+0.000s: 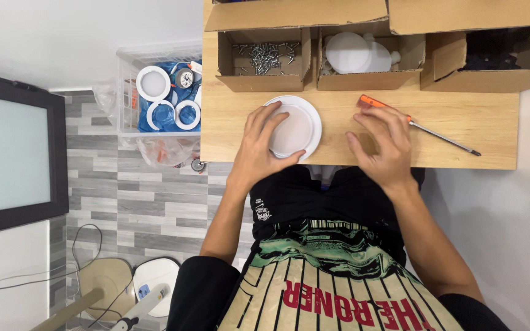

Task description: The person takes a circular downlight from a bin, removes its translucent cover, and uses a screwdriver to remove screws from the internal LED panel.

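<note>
1. Head view, the bench: a light wooden table (338,116) fills the upper middle of the picture, with the person seated at its near edge, a black and striped shirt below.
2. Head view, left hand (264,144): it lies on the near left side of a round white disc (299,125), fingers spread and curled over the rim, so it grasps the disc against the table. The disc lies flat near the table's front edge, just in front of the box of screws.
3. Head view, right hand (383,144): it rests palm down on the table, well apart from the disc, fingers loosely spread and released, gripping nothing. Its fingertips lie just beside the orange handle of a screwdriver (415,124); I cannot tell whether they touch it. The screwdriver lies on the table with its metal shaft pointing right and toward the front edge.
4. Head view, the back of the table: three open cardboard boxes stand in a row. The left box (264,83) holds loose silver screws (268,54), the middle box (372,79) holds white round parts, and the right box (492,79) holds something dark that I cannot make out.
5. Head view, left of the table: a clear plastic crate (127,92) holds white rings (154,84) and blue wrapping. Beneath it is a grey tiled floor (130,202), with a dark-framed panel (13,153) at the far left.
</note>
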